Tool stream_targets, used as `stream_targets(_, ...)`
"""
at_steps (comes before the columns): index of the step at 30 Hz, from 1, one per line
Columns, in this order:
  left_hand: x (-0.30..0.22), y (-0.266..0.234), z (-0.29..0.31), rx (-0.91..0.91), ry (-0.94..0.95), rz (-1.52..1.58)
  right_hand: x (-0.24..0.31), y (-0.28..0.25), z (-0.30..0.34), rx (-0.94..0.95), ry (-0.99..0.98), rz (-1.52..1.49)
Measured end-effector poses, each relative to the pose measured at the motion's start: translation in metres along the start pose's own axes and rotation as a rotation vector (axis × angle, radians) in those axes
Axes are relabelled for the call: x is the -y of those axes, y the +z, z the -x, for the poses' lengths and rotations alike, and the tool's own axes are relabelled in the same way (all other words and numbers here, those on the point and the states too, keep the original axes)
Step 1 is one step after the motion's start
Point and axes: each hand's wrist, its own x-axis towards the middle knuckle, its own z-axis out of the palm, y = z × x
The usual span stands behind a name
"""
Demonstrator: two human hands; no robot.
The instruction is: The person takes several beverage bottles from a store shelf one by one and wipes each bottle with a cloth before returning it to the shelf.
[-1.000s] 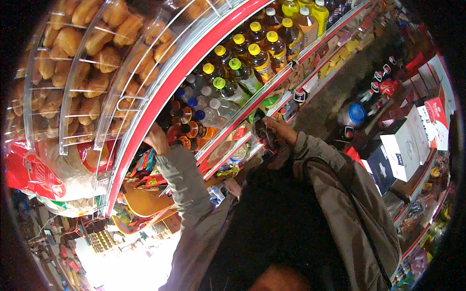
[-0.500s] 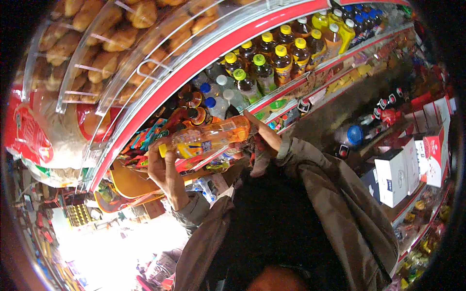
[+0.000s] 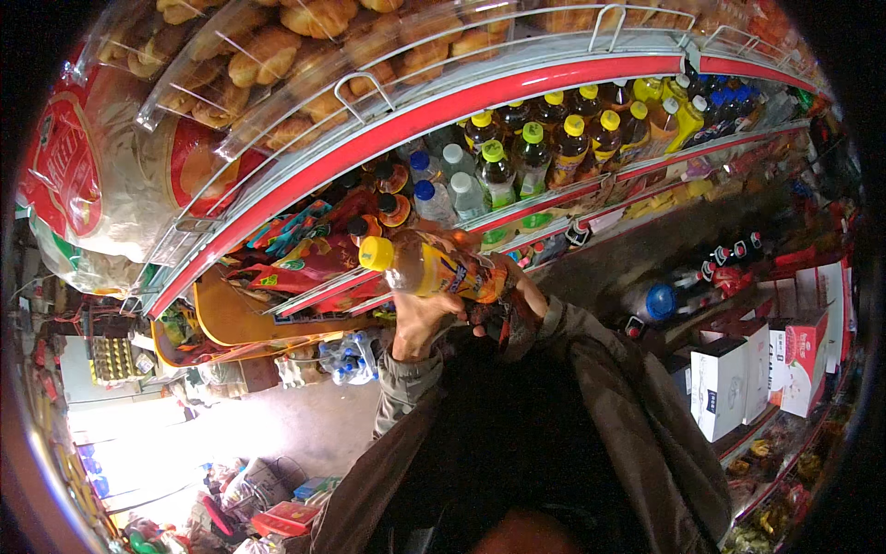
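A clear plastic drink bottle (image 3: 434,266) with a yellow cap and a yellow-and-dark label lies tilted across the space in front of my chest, its cap toward the left. My left hand (image 3: 423,319) is closed around its underside, near the label. At the base end is my right hand (image 3: 528,297), closed on a dark, reddish crumpled cloth (image 3: 506,319) that lies against the bottle. Some of the right fingers are hidden behind the bottle and cloth. Just beyond stand shelf bottles with orange-brown caps (image 3: 393,209).
A red-edged shelf (image 3: 517,76) curves over rows of bottles with yellow, green (image 3: 532,134) and blue caps. Bread rolls (image 3: 263,60) sit in clear trays above. White and red boxes (image 3: 801,360) stand at right. An orange-brown panel (image 3: 231,319) is at left.
The bottle has turned so its cap end points up more and sits further right. My left hand has shifted from the cap end to beneath the label. The view has swung slightly.
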Motion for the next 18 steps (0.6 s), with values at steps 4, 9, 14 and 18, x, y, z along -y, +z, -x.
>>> stream_targets(4, -0.004, 0.010, 0.003, 0.074, -0.180, 0.023, -0.003, -0.026, 0.008, -0.115, 0.065, 0.162)
stream_targets(9, -0.020, -0.007, 0.004, -0.058, -0.195, -0.134, 0.058, 0.027, 0.008, -0.324, 0.039, 0.378)
stream_targets(14, -0.004, -0.027, 0.016, 0.070, -0.283, -0.398, 0.114, 0.113, -0.015, -0.540, -0.429, 0.355)
stream_targets(18, 0.001, 0.008, 0.019, 0.263, -0.250, -0.580, 0.141, 0.159, -0.037, -0.268, -0.572, 1.178)
